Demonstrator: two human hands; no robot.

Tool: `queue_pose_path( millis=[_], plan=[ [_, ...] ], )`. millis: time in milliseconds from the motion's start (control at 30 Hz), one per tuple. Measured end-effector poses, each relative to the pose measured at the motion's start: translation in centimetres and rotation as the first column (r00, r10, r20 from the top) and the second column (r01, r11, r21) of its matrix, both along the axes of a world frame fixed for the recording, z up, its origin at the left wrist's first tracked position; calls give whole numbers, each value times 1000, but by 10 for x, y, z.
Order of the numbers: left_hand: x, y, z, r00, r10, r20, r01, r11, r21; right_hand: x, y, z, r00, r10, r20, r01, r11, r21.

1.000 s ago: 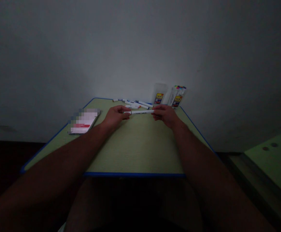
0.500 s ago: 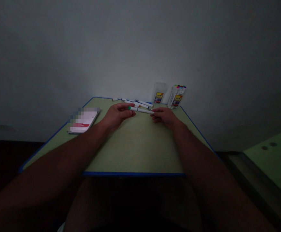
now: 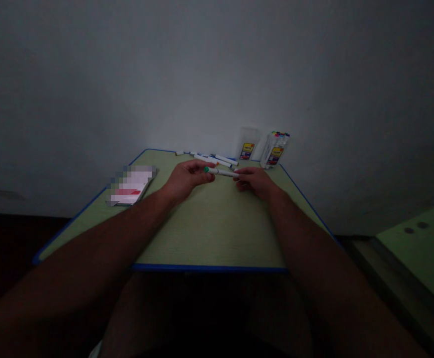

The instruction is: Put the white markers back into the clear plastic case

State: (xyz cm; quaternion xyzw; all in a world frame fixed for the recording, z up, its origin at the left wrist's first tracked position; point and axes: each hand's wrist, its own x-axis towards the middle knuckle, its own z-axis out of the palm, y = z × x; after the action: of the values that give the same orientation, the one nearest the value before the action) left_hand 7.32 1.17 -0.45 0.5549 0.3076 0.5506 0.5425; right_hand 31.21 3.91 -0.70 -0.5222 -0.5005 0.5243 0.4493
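Observation:
A white marker (image 3: 224, 172) with a green end (image 3: 207, 170) is held nearly level above the far part of the table, spanning both hands. My left hand (image 3: 187, 180) is closed on its green-tipped end, thumb below and fingers above. The other end sits in the pinched fingers of my right hand (image 3: 254, 180), which hide its tip. Just behind the hands, several loose white markers (image 3: 226, 160) lie along the table's back edge. A few of them are partly hidden by my left fingers.
On the green table (image 3: 209, 228) with blue edging, a phone (image 3: 132, 186) lies at the left. A clear case (image 3: 247, 144) and another case packed with colourful-capped markers (image 3: 275, 149) stand at the back right. A grey wall (image 3: 209, 74) rises behind the table.
My left hand has shifted slightly right, closer to my right hand, along with the green end. Less of the marker shows between the hands. The view has also moved a little.

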Motion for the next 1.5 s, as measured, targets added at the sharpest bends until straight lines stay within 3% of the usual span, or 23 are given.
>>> queue_pose_path(
  millis=[167,233,300,400,567,933,1100,1200,1333,1500],
  plan=[
    [-8,6,-2,979,168,-115,-168,986,14,2,4,-2,999,-7,-31,8,999,39],
    [-12,11,-5,928,267,-261,-265,963,44,2,6,-3,999,-21,-45,25,996,90],
    [-17,15,-8,826,348,-443,-332,936,117,0,5,-2,998,-16,-63,26,985,171],
    [-23,20,-12,686,407,-603,-341,912,228,-10,0,4,997,32,-76,-6,947,321],
    [-26,23,-16,616,417,-669,-305,909,285,-32,-17,17,986,165,-27,-133,870,474],
    [-26,21,-14,593,405,-696,-271,914,302,-40,-23,22,979,188,75,-200,852,483],
    [-24,19,-10,664,422,-617,-346,905,246,-29,-13,19,999,12,34,-25,903,429],
    [-22,18,-9,711,403,-577,-327,915,236,-19,-4,13,994,-105,19,93,938,334],
    [-20,16,-9,682,420,-598,-312,907,282,-9,4,6,988,-155,19,148,968,201],
    [-18,12,-7,660,441,-608,-281,896,344,-5,5,5,990,-142,-7,142,980,143]
  ],
)
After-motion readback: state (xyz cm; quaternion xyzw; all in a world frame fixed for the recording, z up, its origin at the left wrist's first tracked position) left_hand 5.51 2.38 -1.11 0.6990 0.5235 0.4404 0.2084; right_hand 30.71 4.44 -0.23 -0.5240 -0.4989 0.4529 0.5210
